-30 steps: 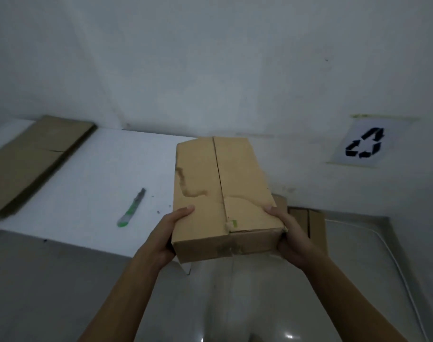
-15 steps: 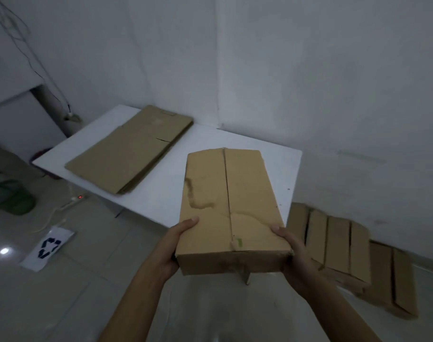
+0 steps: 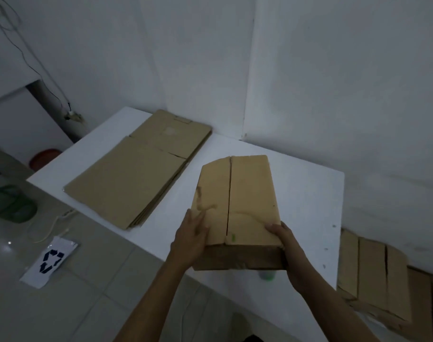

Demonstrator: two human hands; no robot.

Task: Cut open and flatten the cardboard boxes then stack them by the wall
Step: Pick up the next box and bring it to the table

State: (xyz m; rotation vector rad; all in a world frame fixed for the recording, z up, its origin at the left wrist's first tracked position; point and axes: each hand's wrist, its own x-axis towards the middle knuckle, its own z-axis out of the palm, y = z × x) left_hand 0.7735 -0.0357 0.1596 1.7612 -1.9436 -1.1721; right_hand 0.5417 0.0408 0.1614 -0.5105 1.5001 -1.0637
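Note:
Both my hands hold a closed brown cardboard box (image 3: 237,201) by its near end, just above the near right part of the white table (image 3: 309,193). A slit runs along the middle of its top, between two flaps. My left hand (image 3: 189,240) holds the near left corner with its fingers lying on the top. At the near right corner my right hand (image 3: 283,245) grips it, thumb on top. A stack of flattened boxes (image 3: 136,178) lies on the table's left half, reaching to the wall.
Several closed boxes (image 3: 375,280) sit on the floor right of the table by the wall. A small blurred green thing (image 3: 267,276) shows at the table edge under the held box. On the floor at left are a recycling-sign sheet (image 3: 50,260), a green basket (image 3: 10,203) and cables.
The view swung left and down, and the box went forward with both hands from in front of the table to over it. My left fingers now lie on the box top.

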